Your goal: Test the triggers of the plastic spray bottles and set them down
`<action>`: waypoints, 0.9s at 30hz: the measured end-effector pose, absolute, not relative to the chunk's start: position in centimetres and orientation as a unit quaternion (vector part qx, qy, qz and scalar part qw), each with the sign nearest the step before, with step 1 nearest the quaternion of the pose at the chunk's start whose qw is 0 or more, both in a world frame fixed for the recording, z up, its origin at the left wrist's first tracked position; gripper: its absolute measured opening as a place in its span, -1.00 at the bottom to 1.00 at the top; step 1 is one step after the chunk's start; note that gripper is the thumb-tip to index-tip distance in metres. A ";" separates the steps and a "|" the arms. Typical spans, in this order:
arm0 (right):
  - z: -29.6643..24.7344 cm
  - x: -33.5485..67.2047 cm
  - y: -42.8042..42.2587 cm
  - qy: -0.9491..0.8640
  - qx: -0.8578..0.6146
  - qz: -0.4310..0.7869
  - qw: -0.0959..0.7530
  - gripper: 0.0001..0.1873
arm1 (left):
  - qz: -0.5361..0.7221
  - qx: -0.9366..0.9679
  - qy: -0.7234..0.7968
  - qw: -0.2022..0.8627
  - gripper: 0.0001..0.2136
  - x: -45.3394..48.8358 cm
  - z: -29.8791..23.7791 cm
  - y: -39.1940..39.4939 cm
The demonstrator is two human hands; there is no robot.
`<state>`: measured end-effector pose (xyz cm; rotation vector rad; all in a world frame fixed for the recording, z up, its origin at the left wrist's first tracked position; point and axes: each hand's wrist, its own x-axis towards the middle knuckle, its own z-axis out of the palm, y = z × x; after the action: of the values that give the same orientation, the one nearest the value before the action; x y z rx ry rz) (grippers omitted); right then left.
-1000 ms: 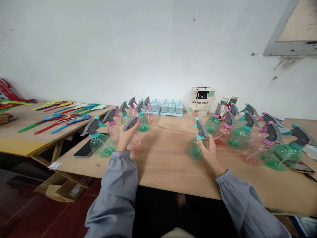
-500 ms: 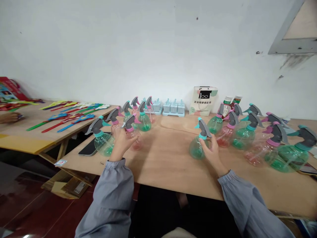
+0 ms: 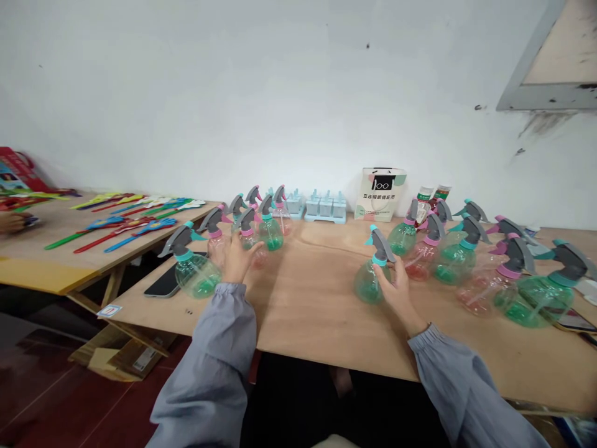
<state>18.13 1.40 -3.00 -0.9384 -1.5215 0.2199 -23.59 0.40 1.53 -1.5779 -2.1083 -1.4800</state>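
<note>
My left hand point(image 3: 237, 260) is around the near side of a pink spray bottle point(image 3: 260, 256) with a grey trigger head, thumb across its body; its fingertips are partly hidden. My right hand point(image 3: 396, 286) grips a green spray bottle point(image 3: 367, 287) with a turquoise collar, just below the neck, upright on the table. Left of my left hand stands another green spray bottle point(image 3: 193, 274). Behind the left hand several pink and green bottles are grouped, among them a green one point(image 3: 271, 233).
More spray bottles stand at the right, including a large green one point(image 3: 536, 302). At the back are pale blue moulds point(image 3: 325, 208) and a paper bag point(image 3: 380, 196). A phone point(image 3: 163, 280) lies at the left. Colourful strips point(image 3: 125, 233) and another person's hand point(image 3: 13, 222) are on the neighbouring table.
My left hand has pushed the pink spray bottle farther back, into the left group. My right hand still holds the green bottle in nearly the same spot.
</note>
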 end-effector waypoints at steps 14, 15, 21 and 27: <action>-4.7 16.0 0.7 -0.726 -0.357 0.198 0.552 -0.43 | -0.530 -0.728 -0.407 -0.156 -0.02 -1.7 3.0 -0.8; -4.8 15.9 0.6 -0.741 -0.347 0.194 0.541 -0.42 | -0.538 -0.715 -0.401 -0.195 -0.03 -0.6 2.6 -0.4; -2.4 18.7 0.0 -0.754 -0.348 0.107 0.547 -0.40 | -0.619 -0.587 -0.376 -0.362 -0.42 0.4 1.5 0.8; 0.4 25.7 3.7 -0.503 -0.506 -0.113 0.692 -0.37 | -0.660 -0.509 -0.323 -0.449 -0.59 -3.9 2.7 1.0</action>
<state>25.66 3.69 0.44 -1.1315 -1.1232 -0.2519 -3.94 0.97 2.68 -2.3189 -1.4718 -3.0069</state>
